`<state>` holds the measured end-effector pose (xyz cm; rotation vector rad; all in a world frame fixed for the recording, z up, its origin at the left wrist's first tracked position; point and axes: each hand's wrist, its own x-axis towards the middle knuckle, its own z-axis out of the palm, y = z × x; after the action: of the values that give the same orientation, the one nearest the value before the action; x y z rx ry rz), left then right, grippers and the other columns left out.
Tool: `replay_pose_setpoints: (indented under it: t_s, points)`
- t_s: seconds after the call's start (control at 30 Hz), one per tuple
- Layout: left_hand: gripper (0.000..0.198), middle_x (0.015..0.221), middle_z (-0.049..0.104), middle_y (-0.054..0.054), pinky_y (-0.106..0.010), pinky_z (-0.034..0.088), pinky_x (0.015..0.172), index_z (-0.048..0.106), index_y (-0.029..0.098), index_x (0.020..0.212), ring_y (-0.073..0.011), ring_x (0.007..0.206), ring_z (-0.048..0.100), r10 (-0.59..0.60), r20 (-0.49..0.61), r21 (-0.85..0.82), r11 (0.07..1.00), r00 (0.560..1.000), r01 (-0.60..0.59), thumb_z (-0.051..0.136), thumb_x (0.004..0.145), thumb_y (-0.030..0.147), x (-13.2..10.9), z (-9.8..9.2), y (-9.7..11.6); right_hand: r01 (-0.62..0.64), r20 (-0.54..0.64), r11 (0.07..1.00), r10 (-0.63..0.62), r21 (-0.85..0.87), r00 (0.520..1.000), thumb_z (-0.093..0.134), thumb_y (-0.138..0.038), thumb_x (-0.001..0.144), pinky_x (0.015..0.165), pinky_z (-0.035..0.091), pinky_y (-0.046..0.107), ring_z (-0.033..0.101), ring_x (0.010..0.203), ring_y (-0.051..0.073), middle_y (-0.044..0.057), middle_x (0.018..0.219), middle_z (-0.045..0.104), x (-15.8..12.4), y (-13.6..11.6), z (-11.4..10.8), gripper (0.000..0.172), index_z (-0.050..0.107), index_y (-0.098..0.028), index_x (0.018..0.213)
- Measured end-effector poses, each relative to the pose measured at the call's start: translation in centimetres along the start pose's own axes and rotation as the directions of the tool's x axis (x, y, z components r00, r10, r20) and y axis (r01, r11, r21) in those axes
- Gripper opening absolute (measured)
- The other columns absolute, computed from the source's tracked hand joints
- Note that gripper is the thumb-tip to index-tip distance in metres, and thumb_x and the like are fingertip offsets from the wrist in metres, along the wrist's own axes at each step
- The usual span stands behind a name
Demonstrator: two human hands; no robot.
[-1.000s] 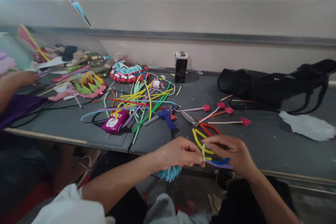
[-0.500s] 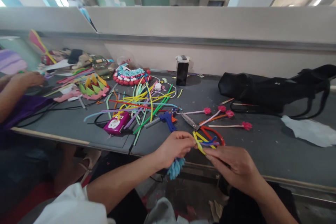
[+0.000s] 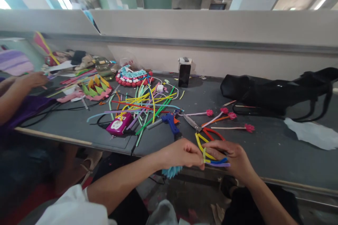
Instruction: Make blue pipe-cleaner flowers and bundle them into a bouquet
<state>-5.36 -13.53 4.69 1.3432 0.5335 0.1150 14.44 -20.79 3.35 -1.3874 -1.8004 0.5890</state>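
My left hand (image 3: 185, 154) is closed in a pinch around a bundle of blue, purple and yellow pipe-cleaner stems (image 3: 219, 161), whose ends stick out to the right. Below that hand hangs a blue fluffy flower (image 3: 172, 172), partly covered by the wrist. My right hand (image 3: 233, 156) has its thumb and fingertips closed at a thin yellow-green strip (image 3: 204, 153) that crosses the stems; its exact grip is partly hidden. Just beyond the hands lie pliers (image 3: 192, 123) with red and yellow handles and a blue glue gun (image 3: 171, 122).
Loose pipe cleaners (image 3: 148, 103) and a purple box (image 3: 119, 124) lie left of the glue gun. Pink-tipped stems (image 3: 228, 128) are on the right, before a black bag (image 3: 253, 93). A phone (image 3: 184, 75) stands at the back. Another person's hand (image 3: 34, 79) works far left.
My right hand has turned and moved in closer to my left hand, bringing the yellow strip round the stems. Both hands sit slightly lower, and the blue flower has shifted down-left.
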Motion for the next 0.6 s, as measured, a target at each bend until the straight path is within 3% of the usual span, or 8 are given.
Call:
replay_pose_setpoints:
  t_s: [0.17, 0.3, 0.37, 0.43, 0.53, 0.6]
  points:
    - [0.025, 0.053, 0.044, 0.005, -0.021, 0.024, 0.049, 0.072, 0.011, 0.075, -0.0072, 0.052, 0.035, 0.007, -0.060, 0.337, 0.941, 0.998, 0.014, 0.056, 0.072, 0.029, 0.0, 0.3, -0.4, 0.178, -0.006, 0.976, -0.180, -0.128, 0.984, 0.056, -0.024, 0.089, 0.067, 0.055, 0.020, 0.072, 0.072, 0.014, 0.002, 0.081, 0.076, -0.5, -0.2, -0.5, 0.016, 0.073, -0.022, 0.089]
    - [0.026, 0.053, 0.039, 0.005, -0.021, 0.022, 0.049, 0.069, 0.010, 0.068, -0.0069, 0.053, 0.033, 0.108, -0.207, 0.428, 0.904, 0.972, -0.009, 0.052, 0.076, 0.029, 0.4, 0.7, -0.9, 0.302, 0.017, 0.924, -0.307, -0.237, 0.952, 0.056, -0.020, 0.089, 0.065, 0.054, 0.021, 0.071, 0.070, 0.014, 0.002, 0.080, 0.075, -1.1, -0.6, -0.9, 0.016, 0.071, -0.023, 0.094]
    - [0.024, 0.054, 0.041, 0.005, -0.020, 0.022, 0.048, 0.066, 0.011, 0.068, -0.0066, 0.052, 0.032, 0.134, -0.290, 0.345, 0.938, 0.947, -0.027, 0.052, 0.076, 0.029, 0.6, 0.7, -1.0, 0.339, 0.011, 0.899, -0.349, -0.277, 0.937, 0.056, -0.017, 0.088, 0.065, 0.053, 0.022, 0.071, 0.069, 0.013, 0.002, 0.079, 0.075, -1.4, -0.6, -0.8, 0.017, 0.070, -0.022, 0.097]
    - [0.021, 0.052, 0.041, 0.006, -0.020, 0.020, 0.045, 0.063, 0.013, 0.069, -0.0058, 0.047, 0.030, 0.084, -0.334, 0.147, 0.989, 0.939, -0.036, 0.053, 0.076, 0.031, 0.8, 0.4, -1.0, 0.360, 0.018, 0.887, -0.371, -0.288, 0.929, 0.057, -0.015, 0.087, 0.063, 0.052, 0.022, 0.070, 0.065, 0.012, 0.002, 0.078, 0.075, -1.5, -0.5, -0.5, 0.020, 0.069, -0.022, 0.102]
    - [0.020, 0.042, 0.031, 0.010, -0.021, 0.012, 0.040, 0.059, 0.015, 0.069, -0.0043, 0.038, 0.018, -0.007, -0.283, -0.212, 0.976, 0.959, -0.055, 0.057, 0.076, 0.034, 1.1, -0.1, -0.8, 0.342, -0.005, 0.906, -0.354, -0.248, 0.935, 0.058, -0.013, 0.087, 0.064, 0.053, 0.021, 0.070, 0.067, 0.012, 0.002, 0.082, 0.075, -1.5, -0.1, 0.3, 0.024, 0.068, -0.022, 0.106]
    - [0.020, 0.037, 0.025, 0.012, -0.021, 0.011, 0.038, 0.058, 0.015, 0.070, -0.0039, 0.034, 0.012, 0.002, -0.215, -0.348, 0.934, 0.977, -0.079, 0.059, 0.075, 0.034, 1.0, -0.4, -0.7, 0.281, -0.056, 0.936, -0.299, -0.214, 0.953, 0.058, -0.015, 0.087, 0.067, 0.054, 0.022, 0.071, 0.071, 0.014, 0.004, 0.086, 0.076, -1.3, 0.2, 0.8, 0.021, 0.070, -0.021, 0.103]
